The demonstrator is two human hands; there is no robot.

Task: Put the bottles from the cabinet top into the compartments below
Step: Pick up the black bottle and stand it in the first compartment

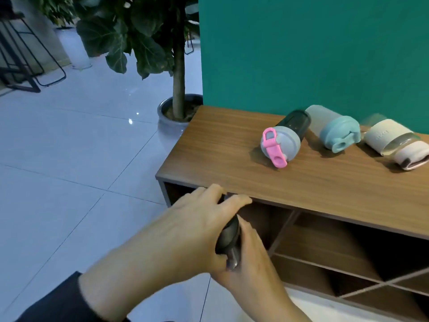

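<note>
Hands [185,231] clasped around dark bottle [228,235] (blurred)

Head view, apparently near, downward-forward.

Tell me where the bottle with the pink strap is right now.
The bottle with the pink strap lies on its side on the cabinet top, leftmost of three there, right beside the teal-lidded bottle.

An office lounge or lobby is suggested. Glossy floor tiles [69,147], a potted tree [178,66], a teal wall [301,54] and metal stools [25,56] are seen
</note>
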